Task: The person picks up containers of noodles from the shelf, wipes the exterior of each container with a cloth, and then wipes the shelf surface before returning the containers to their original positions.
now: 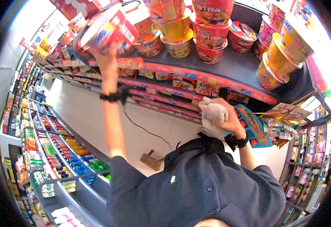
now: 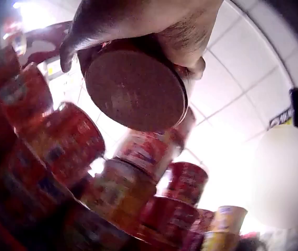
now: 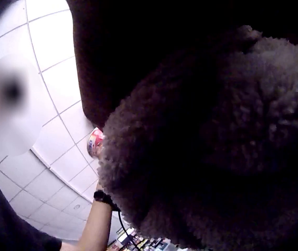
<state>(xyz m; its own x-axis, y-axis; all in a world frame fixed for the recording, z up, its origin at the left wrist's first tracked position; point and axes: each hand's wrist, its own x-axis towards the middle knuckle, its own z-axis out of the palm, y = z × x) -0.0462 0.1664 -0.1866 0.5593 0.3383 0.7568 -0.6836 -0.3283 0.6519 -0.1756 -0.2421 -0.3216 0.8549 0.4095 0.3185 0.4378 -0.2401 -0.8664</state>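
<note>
My left hand (image 1: 105, 62) grips a red and white instant noodle bucket (image 1: 124, 33), held tilted at the left end of the shelf top (image 1: 226, 72). In the left wrist view its round base (image 2: 133, 91) faces the camera, and the left hand (image 2: 154, 23) spans its side with thumb and fingers. My right hand (image 1: 231, 118) holds a bunched grey, fluffy cloth (image 1: 214, 112) in front of the shelf edge, low and near my body. That cloth (image 3: 259, 104) fills most of the right wrist view, dark and close, hiding the fingers.
Stacked noodle buckets (image 1: 211, 32) line the shelf top, with a leaning yellow stack (image 1: 281, 56) at its right end. A teal patterned rack (image 1: 253, 128) stands right of my right hand. Behind on the left runs a shelf of bottles (image 1: 72, 151). A cable (image 1: 142, 126) hangs from my left wrist.
</note>
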